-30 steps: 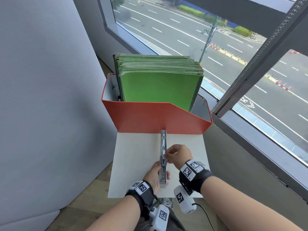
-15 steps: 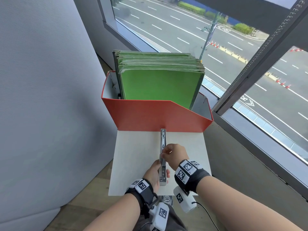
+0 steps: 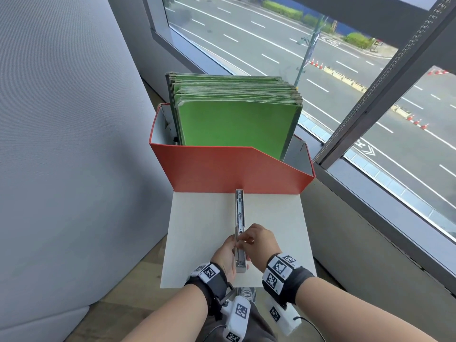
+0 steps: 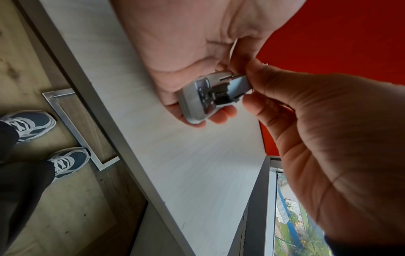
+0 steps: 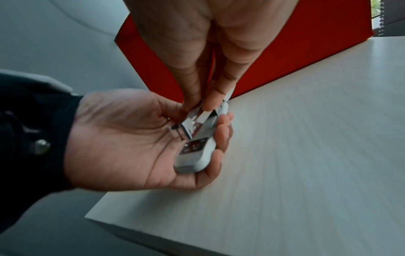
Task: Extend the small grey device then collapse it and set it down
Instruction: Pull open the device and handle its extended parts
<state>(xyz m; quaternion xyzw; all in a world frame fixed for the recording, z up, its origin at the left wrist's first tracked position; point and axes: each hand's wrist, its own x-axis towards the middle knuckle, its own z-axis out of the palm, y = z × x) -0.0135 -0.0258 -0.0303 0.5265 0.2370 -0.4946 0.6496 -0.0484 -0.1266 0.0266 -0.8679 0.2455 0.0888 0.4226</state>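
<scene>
Head view, red box point(image 3: 222, 171) of green folders point(image 3: 234, 124) beyond extended device point(image 3: 239, 213)

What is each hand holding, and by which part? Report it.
Both hold the small grey device, now extended. The left hand cradles its thick grey base end in palm and fingers; the right hand pinches the metal sliding section just above that base.

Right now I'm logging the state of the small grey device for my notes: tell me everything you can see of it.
The small grey device is a slim bar of light grey plastic with a shiny metal inner rail, drawn out long toward the red file box. Its rounded near end carries a small dark panel. It is held above the white table, not lying on it. The left hand cradles the grey body in curled fingers, while the right hand pinches the metal rail near the body.
</scene>
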